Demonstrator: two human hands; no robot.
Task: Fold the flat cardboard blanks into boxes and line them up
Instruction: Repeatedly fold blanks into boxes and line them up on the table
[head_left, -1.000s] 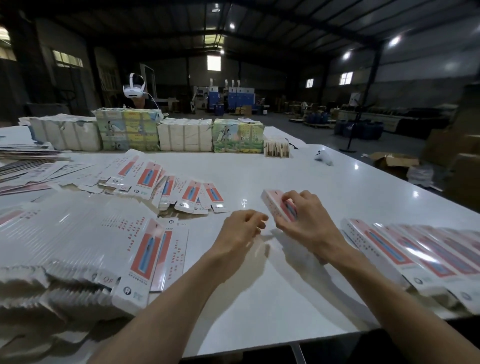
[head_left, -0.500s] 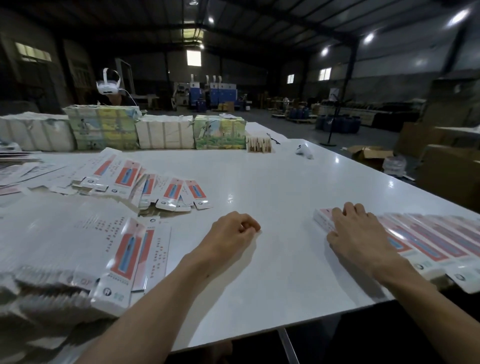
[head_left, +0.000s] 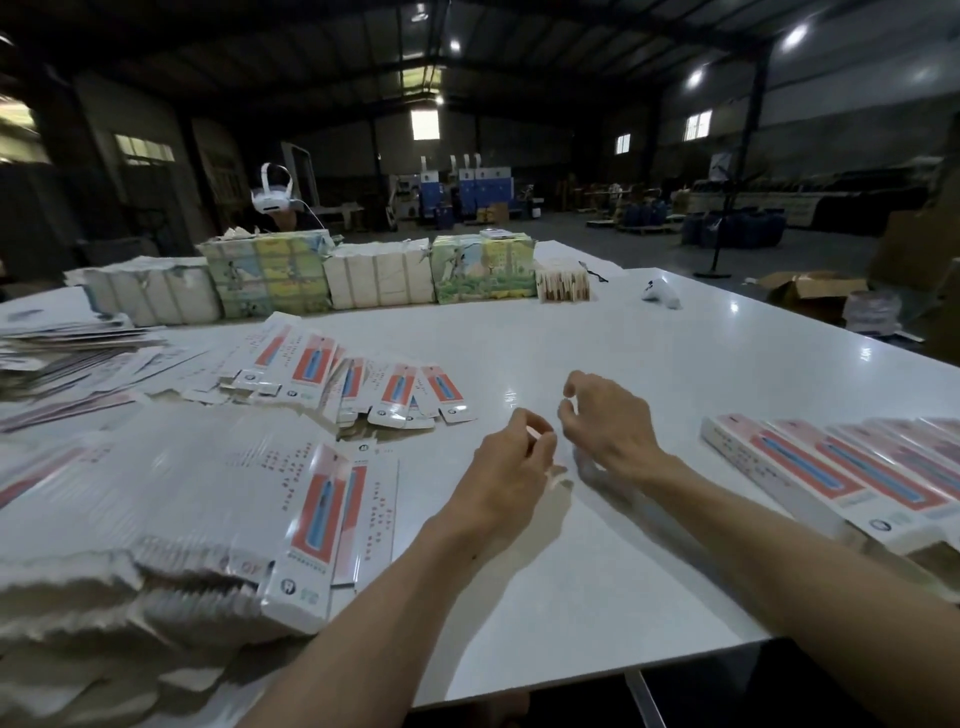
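Note:
A row of folded red-and-white boxes (head_left: 789, 467) lies side by side at the table's right edge. A thick stack of flat blanks (head_left: 317, 519) sits at the near left, with a fan of loose blanks (head_left: 395, 395) beyond it. My left hand (head_left: 511, 460) hovers over the bare middle of the white table (head_left: 597, 571), fingers curled into a loose fist with nothing plainly in it. My right hand (head_left: 605, 421) hangs just to its right, fingers loosely bent and empty, well left of the row of boxes.
Wrapped bundles of printed cartons (head_left: 483, 270) line the table's far side, and a person with a white headset (head_left: 272, 197) sits behind them. Loose sheets (head_left: 67, 343) lie at the far left. The table's near edge runs just below my forearms.
My right hand carried a folded box to the left end of the row, pressed it there, then let go and came back to the middle beside my left hand.

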